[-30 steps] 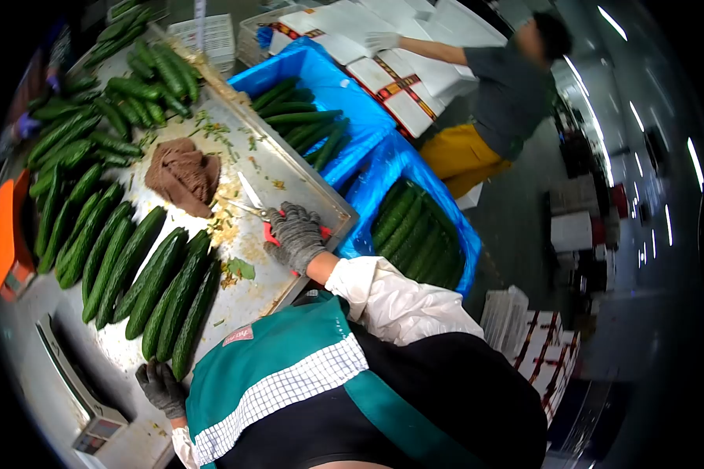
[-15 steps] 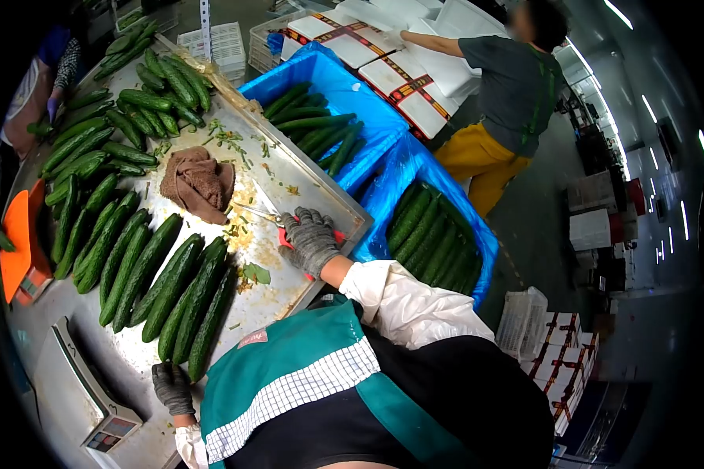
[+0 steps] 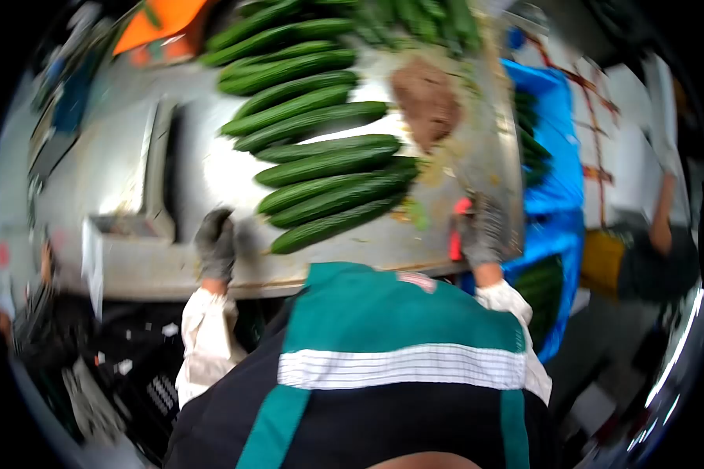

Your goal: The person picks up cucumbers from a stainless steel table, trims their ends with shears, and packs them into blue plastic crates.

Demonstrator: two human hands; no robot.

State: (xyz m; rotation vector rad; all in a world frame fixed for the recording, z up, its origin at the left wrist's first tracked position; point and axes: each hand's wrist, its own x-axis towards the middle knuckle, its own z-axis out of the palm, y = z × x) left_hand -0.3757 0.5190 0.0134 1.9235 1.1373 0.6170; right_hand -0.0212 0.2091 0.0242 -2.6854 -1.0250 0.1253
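Observation:
Several dark green cucumbers [image 3: 332, 163] lie side by side on the metal table [image 3: 297, 270]. My right hand [image 3: 483, 230], in a grey glove, holds scissors by their red handles [image 3: 457, 228] near the table's right edge; the blades are too blurred to make out. Left of the cucumber row, my left hand [image 3: 217, 246], also gloved in grey, is over the table's front edge, apart from the cucumbers. Blur hides how its fingers are set. A crumpled brown cloth [image 3: 425, 102] lies beyond the cucumbers, among trimmed scraps.
A scale [image 3: 156, 180] stands left of my left hand, with an orange-topped scale [image 3: 160, 27] farther back. Blue-lined crates [image 3: 551, 187] holding cucumbers adjoin the table's right side. Beyond them are white boxes [image 3: 633, 117] and another person [image 3: 657, 254].
My view has swung left, so the table now appears squarely in front. My left hand has moved away from the cucumber ends toward the scale. The scissors stay in my right hand.

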